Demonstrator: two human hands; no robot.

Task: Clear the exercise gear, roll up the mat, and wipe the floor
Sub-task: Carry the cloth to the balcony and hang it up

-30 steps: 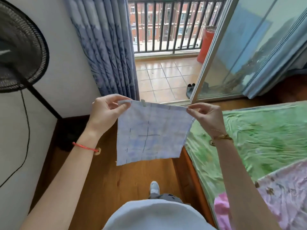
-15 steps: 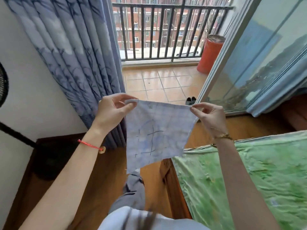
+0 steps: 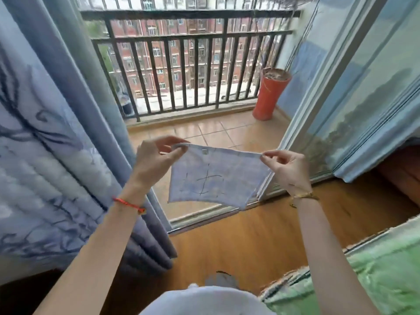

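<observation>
1. Soft daylight is pouring in from the far balcony (image 3: 216, 130), lighting the room brightly and evenly.
2. Shadows are showing only faintly; the wooden floor (image 3: 261, 235) is giving off a mild sheen.
3. The glass door (image 3: 363, 98) on the right is carrying pale reflections.
4. The left curtain (image 3: 45, 155) is smearing with blur, and the near green bedsheet (image 3: 375, 269) is breaking up along its edge.
5. The wide lens is bowing the railing (image 3: 188, 37) and fanning its bars.

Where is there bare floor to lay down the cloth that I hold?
Bare wooden floor lies between the curtain and the green bedspread, up to the door track. The balcony tiles between railing and red pot are bare too. Crowded: curtain folds at left, bedspread at right.
</observation>
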